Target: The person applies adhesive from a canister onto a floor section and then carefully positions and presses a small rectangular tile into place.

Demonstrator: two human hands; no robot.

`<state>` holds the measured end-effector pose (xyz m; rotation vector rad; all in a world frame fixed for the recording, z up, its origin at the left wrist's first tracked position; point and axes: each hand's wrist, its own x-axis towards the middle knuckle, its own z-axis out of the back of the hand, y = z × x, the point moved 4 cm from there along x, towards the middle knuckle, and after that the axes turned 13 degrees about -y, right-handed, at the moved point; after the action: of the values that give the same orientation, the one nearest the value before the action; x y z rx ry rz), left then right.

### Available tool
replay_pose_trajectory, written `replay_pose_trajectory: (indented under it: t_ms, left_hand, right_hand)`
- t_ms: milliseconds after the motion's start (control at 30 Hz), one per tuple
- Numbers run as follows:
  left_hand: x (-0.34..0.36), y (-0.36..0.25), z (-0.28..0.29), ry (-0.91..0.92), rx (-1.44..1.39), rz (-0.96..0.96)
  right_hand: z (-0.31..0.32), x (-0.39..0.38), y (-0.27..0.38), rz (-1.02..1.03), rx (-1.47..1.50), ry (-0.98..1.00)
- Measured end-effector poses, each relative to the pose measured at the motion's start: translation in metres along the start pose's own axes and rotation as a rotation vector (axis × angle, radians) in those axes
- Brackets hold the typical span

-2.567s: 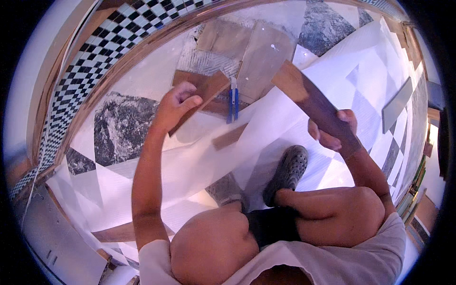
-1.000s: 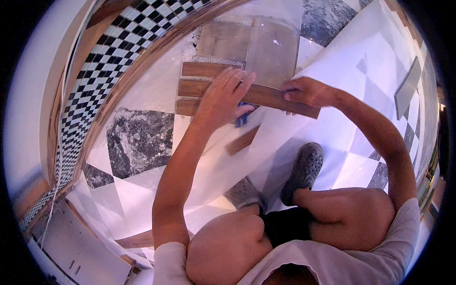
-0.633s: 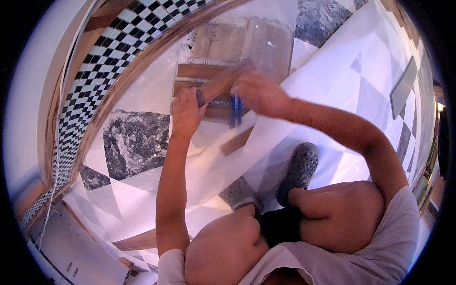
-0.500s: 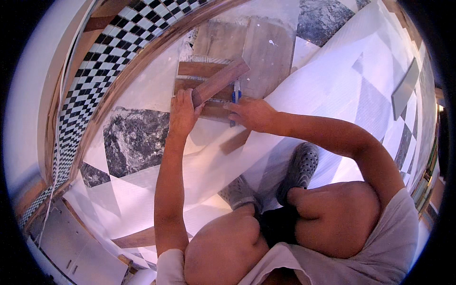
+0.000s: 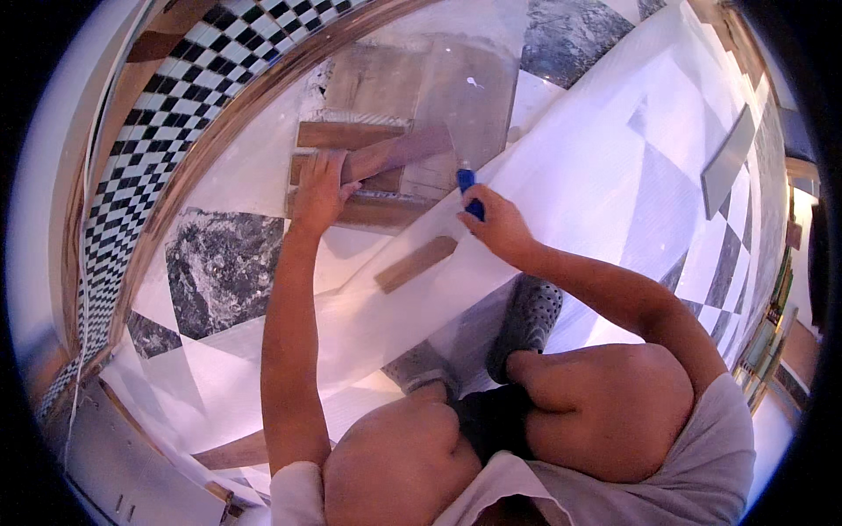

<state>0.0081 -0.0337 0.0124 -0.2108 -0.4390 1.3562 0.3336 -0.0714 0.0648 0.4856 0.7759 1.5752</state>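
Gripping the plank (image 5: 403, 150), your left hand (image 5: 321, 191) aimed its long axis rightward, slightly away; your right hand (image 5: 498, 223) clasped a blue tool (image 5: 467, 181).

A hand could pass over the pale floor (image 5: 259, 167) between the left hand (image 5: 323, 193) and the checkered band (image 5: 189, 74) along the floor's left edge, or across the white sheet (image 5: 579, 219) until the grey panel (image 5: 726, 164) near its right edge. The plank strip (image 5: 402, 148) and blue-handled tool (image 5: 467, 181) nearly close the middle; knees (image 5: 605, 403) and shoes (image 5: 532, 316) crowd the near edge.

Purplish light, scattered shadows — edges bowed, corners black.
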Motion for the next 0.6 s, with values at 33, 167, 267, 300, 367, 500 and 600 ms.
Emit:
replay_pose_trajectory:
  t_ms: [33,167,267,300,367,500,600]
  left_hand:
    - [0.006,0.004,0.002,0.0,-0.006,-0.046]
    - [0.04,0.021,0.021,0.033,0.113,-0.127]
    - [0.057,0.023,0.02,0.051,0.136,-0.148]
    - [0.06,0.019,0.015,0.086,0.097,-0.148]
    - [0.056,0.017,0.002,0.111,0.026,-0.143]
    - [0.05,0.002,-0.017,0.061,0.004,-0.13]
    - [0.055,-0.004,-0.013,0.044,0.029,-0.139]
  right_hand:
    - [0.009,-0.002,-0.005,0.009,0.012,-0.045]
    - [0.021,-0.001,-0.015,-0.213,0.093,0.033]
    - [0.016,0.001,-0.022,-0.147,0.059,0.011]
    - [0.014,0.002,-0.024,-0.154,0.063,0.02]
    - [0.004,0.005,-0.023,-0.167,0.083,0.038]
    - [0.001,0.013,-0.02,-0.086,0.07,-0.005]
    - [0.004,0.019,-0.015,-0.176,0.103,0.018]
